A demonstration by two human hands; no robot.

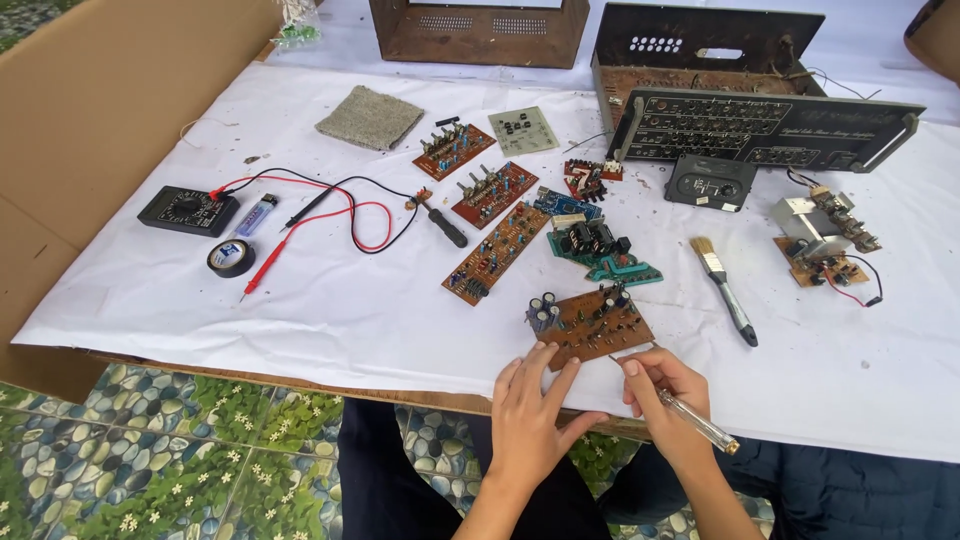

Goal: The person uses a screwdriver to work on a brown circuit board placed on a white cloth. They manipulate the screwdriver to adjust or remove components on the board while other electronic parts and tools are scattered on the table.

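Touching left hand (527, 410), circuit board (597, 326), just beyond fingertips

Brown circuit board (597, 325) flat near table edge, probably component-side up

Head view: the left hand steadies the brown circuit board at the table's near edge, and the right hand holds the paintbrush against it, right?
Not quite. In the head view the left hand does steady the brown circuit board, but the right hand holds a clear-handled screwdriver, its tip at the board. The paintbrush lies untouched on the white table cover, to the right.
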